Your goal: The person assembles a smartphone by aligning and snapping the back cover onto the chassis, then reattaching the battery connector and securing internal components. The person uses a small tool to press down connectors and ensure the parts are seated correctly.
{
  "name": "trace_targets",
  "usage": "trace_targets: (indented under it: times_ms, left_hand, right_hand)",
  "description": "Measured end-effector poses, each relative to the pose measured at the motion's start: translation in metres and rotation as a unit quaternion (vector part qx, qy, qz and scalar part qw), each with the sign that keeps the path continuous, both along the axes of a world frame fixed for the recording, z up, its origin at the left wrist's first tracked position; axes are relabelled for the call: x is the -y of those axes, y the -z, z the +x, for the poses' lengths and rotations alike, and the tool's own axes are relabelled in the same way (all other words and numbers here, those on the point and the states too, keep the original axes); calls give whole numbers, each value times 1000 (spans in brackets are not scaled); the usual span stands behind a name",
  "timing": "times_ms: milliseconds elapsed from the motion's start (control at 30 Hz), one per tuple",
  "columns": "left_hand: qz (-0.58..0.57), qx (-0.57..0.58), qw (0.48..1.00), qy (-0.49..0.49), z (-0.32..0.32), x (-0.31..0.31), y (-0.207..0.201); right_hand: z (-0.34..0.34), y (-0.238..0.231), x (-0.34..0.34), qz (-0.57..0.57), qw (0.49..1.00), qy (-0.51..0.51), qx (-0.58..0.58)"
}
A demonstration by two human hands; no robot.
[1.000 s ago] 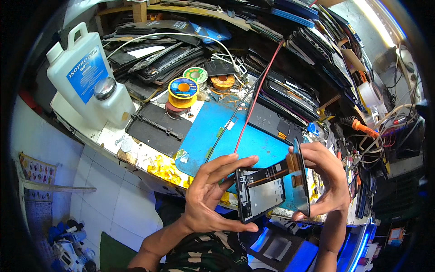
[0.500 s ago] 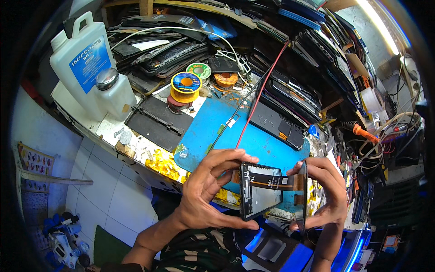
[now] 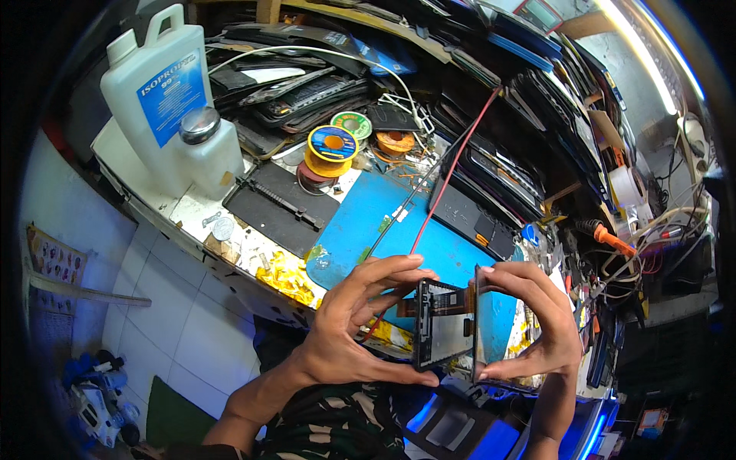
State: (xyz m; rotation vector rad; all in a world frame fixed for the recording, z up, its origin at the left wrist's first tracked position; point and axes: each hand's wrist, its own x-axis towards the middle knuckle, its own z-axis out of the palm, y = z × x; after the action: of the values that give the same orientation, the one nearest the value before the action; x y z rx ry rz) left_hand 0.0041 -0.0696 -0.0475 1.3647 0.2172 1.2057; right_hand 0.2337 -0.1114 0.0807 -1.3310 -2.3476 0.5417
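Note:
My left hand (image 3: pixel 337 330) grips a black phone frame (image 3: pixel 423 330) by its edges, thumb below and fingers above. The frame stands tilted on edge, and its pale inner side faces right. In my right hand (image 3: pixel 548 322) a thin dark phone panel (image 3: pixel 477 330) is held upright by its top and bottom edges, nearly edge-on to me. A brown and black flex cable (image 3: pixel 452 300) lies in the narrow gap between the two parts. Whether the far edges touch is hidden. Both parts are above the near edge of a blue work mat (image 3: pixel 418 222).
A large white bottle (image 3: pixel 157 100) and a smaller dispenser bottle (image 3: pixel 211 153) stand at left. Behind the mat are wire spools (image 3: pixel 332 146) and stacked phone parts (image 3: pixel 307 96). Red and black cables (image 3: pixel 452 161) cross the mat. An orange-handled soldering iron (image 3: pixel 613 239) rests at right.
The right hand has brought the panel left, closer to the frame, so the gap has narrowed. The frame has turned more edge-on. The whole view has shifted slightly.

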Motion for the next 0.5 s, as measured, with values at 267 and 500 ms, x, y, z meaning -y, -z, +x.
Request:
trace_targets:
  times_ms: [267,500]
  left_hand:
    - [25,27,999,-12,3,-5,-3]
    - [73,1,995,-73,5,-3,-12]
  right_hand:
    - [13,12,9,-42,998,41,15]
    - [13,12,14,13,998,30,59]
